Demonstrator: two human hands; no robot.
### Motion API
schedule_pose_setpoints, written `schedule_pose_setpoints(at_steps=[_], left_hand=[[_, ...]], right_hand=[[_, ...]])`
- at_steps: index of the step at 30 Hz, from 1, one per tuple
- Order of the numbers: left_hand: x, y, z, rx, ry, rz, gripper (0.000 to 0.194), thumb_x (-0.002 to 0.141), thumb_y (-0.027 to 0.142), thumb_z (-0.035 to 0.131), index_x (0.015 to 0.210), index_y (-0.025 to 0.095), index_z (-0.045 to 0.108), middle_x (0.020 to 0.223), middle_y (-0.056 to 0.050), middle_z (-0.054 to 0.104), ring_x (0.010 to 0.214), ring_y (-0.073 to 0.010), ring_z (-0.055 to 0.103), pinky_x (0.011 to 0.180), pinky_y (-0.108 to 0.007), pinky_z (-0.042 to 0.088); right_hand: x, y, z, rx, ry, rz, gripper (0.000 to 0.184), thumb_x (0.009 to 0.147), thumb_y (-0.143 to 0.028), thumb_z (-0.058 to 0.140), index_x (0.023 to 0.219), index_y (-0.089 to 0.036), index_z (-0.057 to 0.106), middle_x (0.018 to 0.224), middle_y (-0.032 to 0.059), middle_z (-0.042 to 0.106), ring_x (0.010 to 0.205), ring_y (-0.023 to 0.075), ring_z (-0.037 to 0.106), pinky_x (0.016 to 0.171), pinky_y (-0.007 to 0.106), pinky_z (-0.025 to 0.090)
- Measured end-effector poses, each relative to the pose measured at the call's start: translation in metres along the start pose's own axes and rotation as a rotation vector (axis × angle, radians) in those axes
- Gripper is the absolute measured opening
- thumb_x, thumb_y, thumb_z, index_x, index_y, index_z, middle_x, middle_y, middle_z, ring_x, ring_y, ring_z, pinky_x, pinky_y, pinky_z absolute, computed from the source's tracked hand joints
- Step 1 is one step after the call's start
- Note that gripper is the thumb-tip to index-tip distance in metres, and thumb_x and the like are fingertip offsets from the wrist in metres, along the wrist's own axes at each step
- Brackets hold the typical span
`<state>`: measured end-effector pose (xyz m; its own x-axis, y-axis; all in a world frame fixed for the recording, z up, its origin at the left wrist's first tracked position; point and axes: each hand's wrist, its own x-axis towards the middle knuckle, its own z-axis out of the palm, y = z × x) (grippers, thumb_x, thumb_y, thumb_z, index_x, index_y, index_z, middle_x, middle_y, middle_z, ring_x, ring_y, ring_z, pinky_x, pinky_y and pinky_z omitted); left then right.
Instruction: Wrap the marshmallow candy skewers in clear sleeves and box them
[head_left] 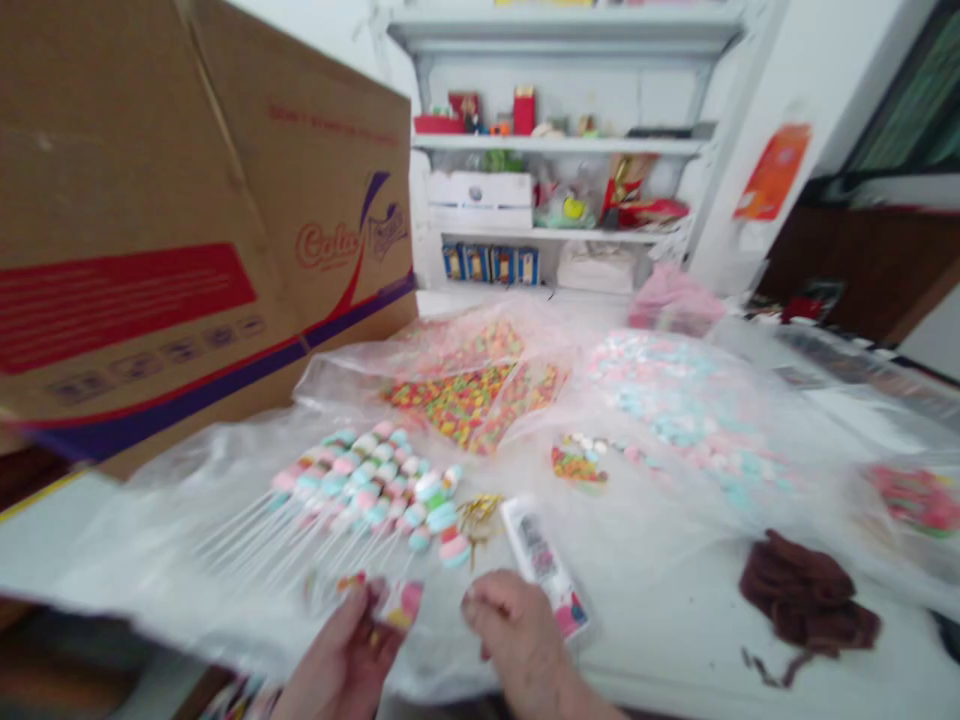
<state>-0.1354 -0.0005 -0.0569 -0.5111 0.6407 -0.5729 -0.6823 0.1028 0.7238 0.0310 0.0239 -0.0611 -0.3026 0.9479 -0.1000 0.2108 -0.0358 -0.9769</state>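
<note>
The left hand (341, 655) pinches a small pink-and-yellow packet (401, 605). The right hand (517, 625) curls just beside a white packet (544, 565); whether it grips anything is unclear. Marshmallow sticks (360, 490) lie fanned on clear plastic (225, 540) ahead. Beyond, an open plastic bag (337, 375) holds colored candy bits (457, 405), near pastel marshmallows (675, 400) and a cardboard box (172, 210).

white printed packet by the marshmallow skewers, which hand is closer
Right hand: just beside the white printed packet, at its lower left. Left hand: farther off to the left.
</note>
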Motion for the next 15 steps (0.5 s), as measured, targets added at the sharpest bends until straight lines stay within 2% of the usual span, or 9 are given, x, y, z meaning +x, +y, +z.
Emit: schedule_pose_setpoints(at_steps=[2,3,6,10,15], left_hand=[[-0.008,0.014,0.004,-0.169,0.029,-0.016,0.015,0.086,0.013,0.051,0.075,0.017,0.059,0.065,0.001,0.065,0.059,-0.0124,0.064,0.062,-0.026,0.057],[-0.009,0.019,0.004,-0.228,0.035,-0.016,0.018,0.089,0.013,0.048,0.074,0.016,0.058,0.063,0.001,0.064,0.061,-0.0125,0.064,0.065,-0.027,0.056],[-0.008,0.026,0.001,-0.355,0.058,-0.054,0.02,0.09,0.018,0.051,0.072,0.014,0.058,0.06,-0.001,0.062,0.061,-0.0136,0.064,0.067,-0.029,0.055],[-0.008,0.028,-0.007,-0.473,0.079,-0.054,0.019,0.088,0.021,0.054,0.072,0.013,0.06,0.066,-0.004,0.065,0.064,-0.015,0.064,0.068,-0.031,0.055],[-0.01,0.026,-0.01,-0.491,0.031,-0.057,0.018,0.088,0.023,0.056,0.074,0.014,0.062,0.071,-0.005,0.067,0.069,-0.0163,0.065,0.073,-0.035,0.055]], right_hand=[[-0.012,-0.001,-0.015,0.007,-0.042,0.026,0.017,0.077,-0.027,0.053,0.072,-0.022,0.069,0.058,-0.0018,0.053,0.055,0.0128,0.048,0.052,0.021,0.036],[-0.016,0.0,-0.022,-0.01,-0.015,0.026,0.017,0.076,-0.029,0.055,0.075,-0.022,0.07,0.061,-0.0012,0.056,0.055,0.0128,0.048,0.051,0.022,0.037],[-0.023,0.006,-0.035,-0.09,0.024,-0.022,0.022,0.077,-0.037,0.058,0.084,-0.021,0.072,0.071,0.0014,0.063,0.055,0.0138,0.05,0.05,0.023,0.039],[-0.031,0.006,-0.037,-0.229,0.012,-0.211,0.023,0.082,-0.038,0.055,0.08,-0.022,0.071,0.063,0.0008,0.063,0.055,0.0156,0.055,0.051,0.024,0.042],[-0.034,0.004,-0.027,-0.379,0.015,-0.497,0.019,0.088,-0.03,0.051,0.081,-0.022,0.067,0.076,0.0008,0.07,0.067,0.016,0.064,0.06,0.023,0.047]])
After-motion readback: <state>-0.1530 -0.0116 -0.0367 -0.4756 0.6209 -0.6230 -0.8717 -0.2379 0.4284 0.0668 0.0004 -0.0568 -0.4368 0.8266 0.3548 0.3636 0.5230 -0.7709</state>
